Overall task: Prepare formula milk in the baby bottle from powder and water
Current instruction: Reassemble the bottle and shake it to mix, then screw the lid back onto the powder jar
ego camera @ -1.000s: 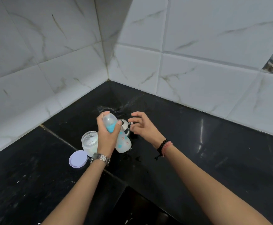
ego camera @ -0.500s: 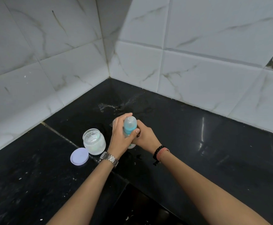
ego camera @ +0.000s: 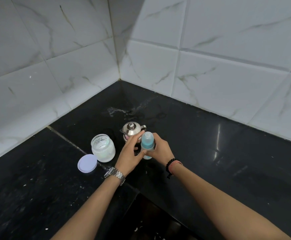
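Two hands meet at our bottle (ego camera: 147,144), upright on the counter (ego camera: 227,153) near the kettle (ego camera: 131,131). Our right hand (ego camera: 160,149) wraps it; our left hand (ego camera: 130,153) touches it, fingers loose.

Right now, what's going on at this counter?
A person holds a baby bottle upright over the black counter. The right hand grips its body; the left hand touches it near the blue collar, fingers fairly straight. An open jar of white powder stands to the left, its lid lying beside it. A small steel kettle sits just behind.
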